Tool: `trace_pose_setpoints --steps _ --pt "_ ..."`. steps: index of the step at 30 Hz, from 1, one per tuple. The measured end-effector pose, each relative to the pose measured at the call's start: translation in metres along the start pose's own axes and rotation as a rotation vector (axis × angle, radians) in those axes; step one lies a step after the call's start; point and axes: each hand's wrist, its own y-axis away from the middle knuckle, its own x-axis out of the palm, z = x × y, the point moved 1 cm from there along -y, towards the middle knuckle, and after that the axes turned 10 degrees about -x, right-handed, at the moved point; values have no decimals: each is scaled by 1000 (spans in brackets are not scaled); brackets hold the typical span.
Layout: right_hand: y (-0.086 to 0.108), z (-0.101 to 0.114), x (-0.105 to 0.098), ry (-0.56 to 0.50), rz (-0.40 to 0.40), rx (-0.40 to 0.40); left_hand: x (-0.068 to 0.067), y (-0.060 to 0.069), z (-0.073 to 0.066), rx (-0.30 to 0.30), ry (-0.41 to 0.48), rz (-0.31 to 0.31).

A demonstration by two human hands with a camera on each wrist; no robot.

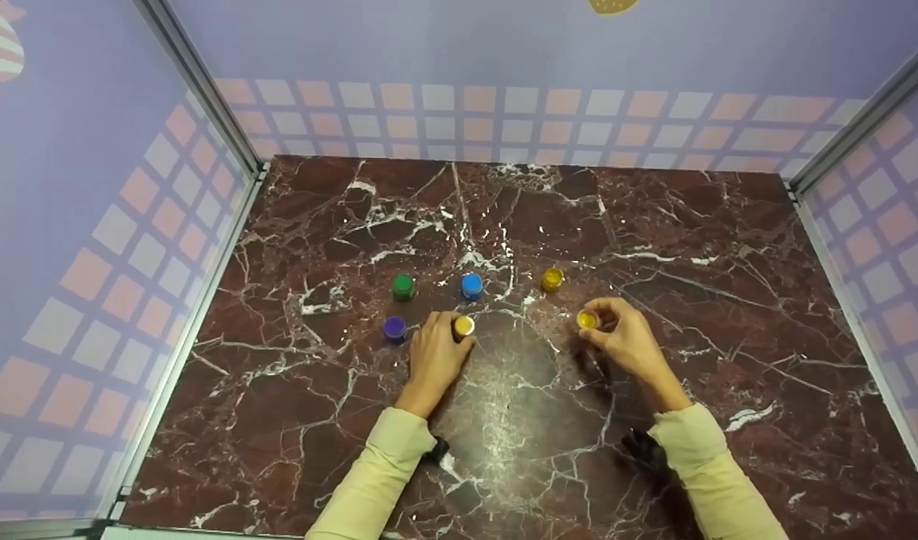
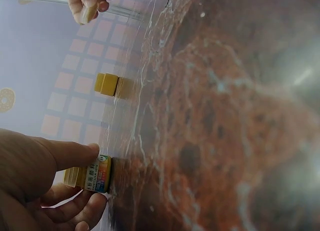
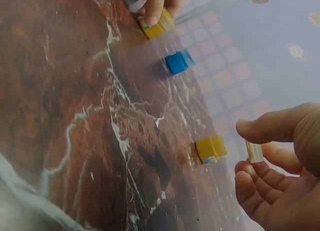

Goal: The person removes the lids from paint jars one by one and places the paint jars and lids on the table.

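Observation:
My left hand (image 1: 436,352) grips a small yellow paint jar (image 1: 464,325) between thumb and fingers, down on the marbled table. Its printed label shows in the left wrist view, where the jar (image 2: 100,173) has a pale rim. Off to the right, my right hand (image 1: 624,335) pinches a small translucent lid (image 3: 254,151), yellow on its inner face, above the table. Just beyond the lid stands a second, darker yellow jar (image 1: 552,280). A purple jar (image 1: 394,328) sits close to the left hand's outer side.
A blue jar (image 1: 472,286) and a green jar (image 1: 403,286) stand in the row behind the left hand. Lilac panels with a checked border (image 1: 438,120) enclose the table (image 1: 691,247) at the back and both sides.

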Motion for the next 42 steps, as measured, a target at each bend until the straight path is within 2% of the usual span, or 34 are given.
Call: trace_pose_setpoints --steps 15,22,31,37,42 --pt "-29 -4 14 132 -29 41 -2 -6 -6 25 -16 5" --pt "-41 -5 27 180 -57 26 -1 -7 -5 18 -22 16" --pt "-44 -4 52 260 -34 63 -1 -1 2 11 -21 -4" --pt "-46 -6 60 293 -34 120 0 -3 2 15 -33 -13" --pt "-47 -8 62 298 -30 137 1 -3 2 13 -41 -6"
